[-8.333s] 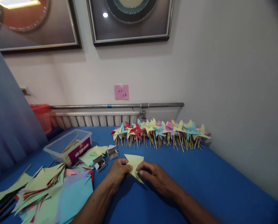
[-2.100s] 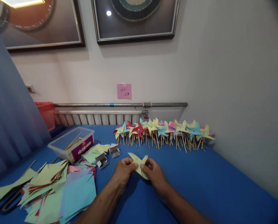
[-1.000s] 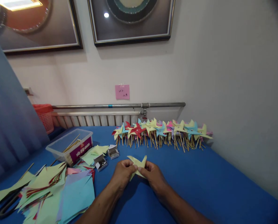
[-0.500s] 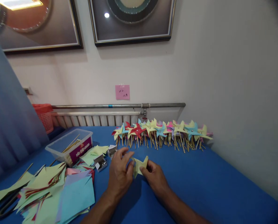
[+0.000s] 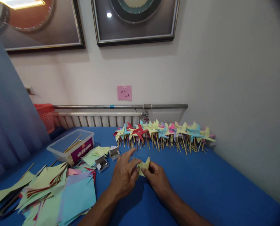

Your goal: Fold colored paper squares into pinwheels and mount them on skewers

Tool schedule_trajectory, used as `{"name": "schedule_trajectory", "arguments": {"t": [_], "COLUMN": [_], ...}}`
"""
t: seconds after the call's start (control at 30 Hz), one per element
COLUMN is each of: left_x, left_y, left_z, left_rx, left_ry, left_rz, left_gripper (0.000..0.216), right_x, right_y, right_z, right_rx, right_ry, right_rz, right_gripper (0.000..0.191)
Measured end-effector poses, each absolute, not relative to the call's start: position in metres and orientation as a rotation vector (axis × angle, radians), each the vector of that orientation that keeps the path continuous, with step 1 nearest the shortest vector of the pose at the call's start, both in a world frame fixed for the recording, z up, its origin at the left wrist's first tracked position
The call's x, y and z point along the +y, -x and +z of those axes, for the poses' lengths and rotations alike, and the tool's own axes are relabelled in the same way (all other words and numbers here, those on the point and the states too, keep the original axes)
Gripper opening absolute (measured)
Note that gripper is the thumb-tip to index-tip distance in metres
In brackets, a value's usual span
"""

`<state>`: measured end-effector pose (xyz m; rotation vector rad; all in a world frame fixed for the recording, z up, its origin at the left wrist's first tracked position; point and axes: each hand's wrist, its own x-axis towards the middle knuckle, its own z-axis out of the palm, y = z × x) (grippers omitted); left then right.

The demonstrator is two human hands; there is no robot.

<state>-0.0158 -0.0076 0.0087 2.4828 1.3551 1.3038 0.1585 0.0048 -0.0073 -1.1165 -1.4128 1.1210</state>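
Observation:
A pale yellow paper pinwheel (image 5: 143, 168), with its corners folded inward, is held between my hands over the blue table. My right hand (image 5: 157, 177) pinches its right side between thumb and fingers. At its left side, my left hand (image 5: 126, 172) closes thumb and fingertips on the paper, with the index finger raised. Left of that hand stand a small open box of metal pins (image 5: 102, 164) and a second small box (image 5: 114, 153). Finished pinwheels on sticks (image 5: 163, 131) lie in a long row behind my hands.
Stacks of coloured paper (image 5: 77, 194) cover the table's left front, with black-handled scissors (image 5: 7, 204) beside them. Behind is a clear plastic tub (image 5: 57, 153) holding wooden sticks. A red basket (image 5: 47, 121) stands at the back left, near a blue curtain (image 5: 10, 103).
My left hand has moved slightly right and closed its thumb and fingers on the pinwheel's left side. My right hand keeps its pinch. The view has shifted a little.

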Motion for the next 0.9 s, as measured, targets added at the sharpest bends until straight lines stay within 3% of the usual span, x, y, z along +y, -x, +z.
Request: {"name": "schedule_trajectory", "arguments": {"t": [0.7,0.8,0.9], "left_x": [-0.0026,-0.002,-0.0021], "left_y": [0.023,0.0228,0.018], "left_z": [0.005,0.0074,0.0131], "left_rx": [1.343,1.355,1.444], "left_ry": [-2.664,-2.535,-2.14], "left_rz": [1.215,1.331,1.452], "left_gripper": [0.037,0.039,0.022], "right_x": [0.005,0.0071,0.0091], "right_y": [-0.1591,-0.1607,-0.1628], "right_z": [-0.008,-0.0096,-0.0102], "right_rx": [-1.461,-1.442,-1.377], "right_ry": [1.104,1.106,1.119], "right_rz": [1.187,1.186,1.159], "right_gripper": [0.019,0.021,0.027]}}
